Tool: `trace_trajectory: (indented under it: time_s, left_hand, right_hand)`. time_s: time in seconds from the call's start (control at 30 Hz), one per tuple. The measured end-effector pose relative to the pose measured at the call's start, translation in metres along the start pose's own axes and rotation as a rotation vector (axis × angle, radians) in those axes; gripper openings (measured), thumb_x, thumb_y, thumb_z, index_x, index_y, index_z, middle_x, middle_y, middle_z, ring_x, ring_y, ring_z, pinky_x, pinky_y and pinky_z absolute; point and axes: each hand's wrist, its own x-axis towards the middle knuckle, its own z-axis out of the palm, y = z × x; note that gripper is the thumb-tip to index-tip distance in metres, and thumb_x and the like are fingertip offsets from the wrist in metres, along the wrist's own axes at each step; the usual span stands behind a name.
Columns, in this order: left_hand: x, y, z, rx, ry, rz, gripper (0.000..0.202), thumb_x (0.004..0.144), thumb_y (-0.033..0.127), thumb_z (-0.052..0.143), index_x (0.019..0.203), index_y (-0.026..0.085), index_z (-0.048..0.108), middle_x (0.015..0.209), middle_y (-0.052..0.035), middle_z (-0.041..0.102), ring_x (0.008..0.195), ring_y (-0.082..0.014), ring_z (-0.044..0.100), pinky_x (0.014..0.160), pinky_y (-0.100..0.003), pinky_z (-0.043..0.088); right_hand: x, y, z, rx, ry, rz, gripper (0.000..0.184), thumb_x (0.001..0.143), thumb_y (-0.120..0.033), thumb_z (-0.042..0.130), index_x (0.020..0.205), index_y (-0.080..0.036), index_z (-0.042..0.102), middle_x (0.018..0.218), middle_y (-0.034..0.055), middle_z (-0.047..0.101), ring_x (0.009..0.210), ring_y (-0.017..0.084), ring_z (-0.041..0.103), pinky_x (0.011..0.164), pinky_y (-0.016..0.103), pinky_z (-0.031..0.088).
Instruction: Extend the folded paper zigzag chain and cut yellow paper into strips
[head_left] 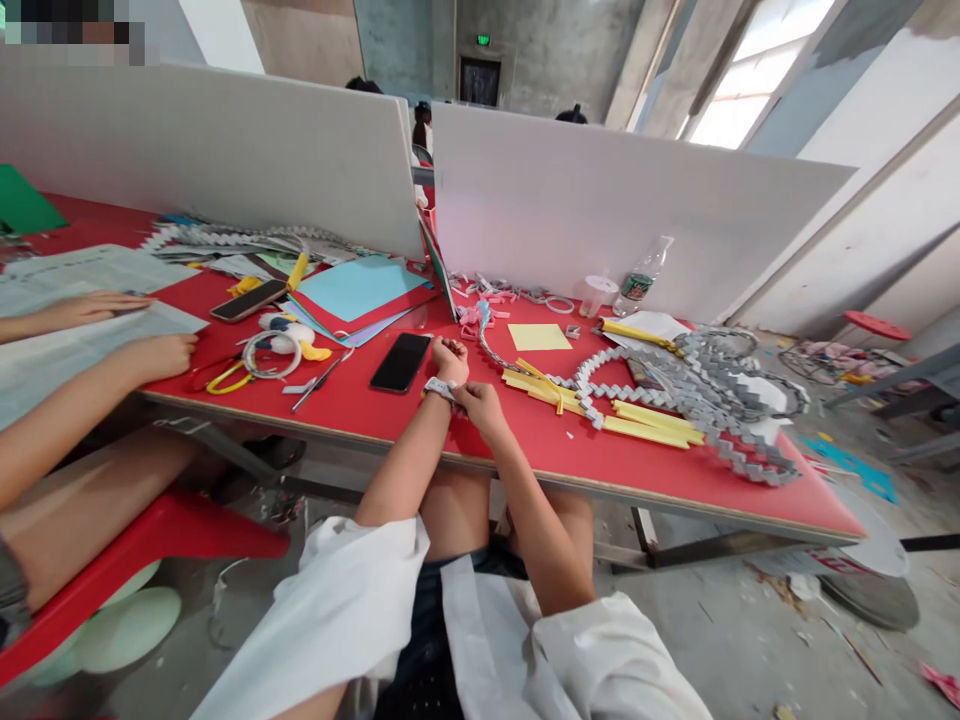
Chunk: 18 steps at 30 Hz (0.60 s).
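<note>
My left hand [450,358] rests on the red table [360,415] near its front edge, curled into a loose fist with nothing visible in it. A white wristband [439,388] circles that wrist. My right hand [480,405] lies against the left wrist, its fingers closed on the wristband. A black phone [401,362] lies face up just left of my left hand. Yellow paper strips [649,425] and a grey zigzag folded paper chain [720,400] lie to the right of my hands.
At the left, another person's hands [161,355] rest on newspaper [45,350]. Also there are a second phone [249,300], scissors [321,380], coloured paper sheets [360,290], a yellow note [538,337], a plastic bottle [641,277] and a cup [596,295]. White dividers [600,210] close the table's back. A red stool [150,540] stands lower left.
</note>
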Motion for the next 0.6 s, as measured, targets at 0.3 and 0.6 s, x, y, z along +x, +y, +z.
trace_trajectory:
  time_s: [0.3, 0.6]
  left_hand:
    - [-0.002, -0.004, 0.003, -0.068, -0.068, -0.043, 0.033, 0.093, 0.035, 0.055, 0.119, 0.016, 0.056, 0.119, -0.0098, 0.058, 0.1, -0.0194, 0.06, 0.085, -0.04, 0.054]
    - [-0.013, -0.004, 0.007, -0.092, -0.244, -0.117, 0.021, 0.094, 0.032, 0.054, 0.094, 0.012, 0.059, 0.079, 0.0, 0.059, 0.06, -0.0068, 0.053, 0.053, -0.02, 0.048]
  right_hand:
    - [-0.021, -0.001, -0.021, 0.125, -0.225, 0.133, 0.033, 0.075, -0.048, 0.066, 0.073, -0.015, 0.067, 0.066, 0.0063, 0.07, 0.062, 0.018, 0.067, 0.061, 0.029, 0.053]
    - [-0.024, 0.001, -0.021, 0.127, -0.191, 0.078, 0.035, 0.07, -0.051, 0.069, 0.074, -0.016, 0.065, 0.064, 0.0025, 0.067, 0.048, 0.01, 0.058, 0.052, 0.024, 0.049]
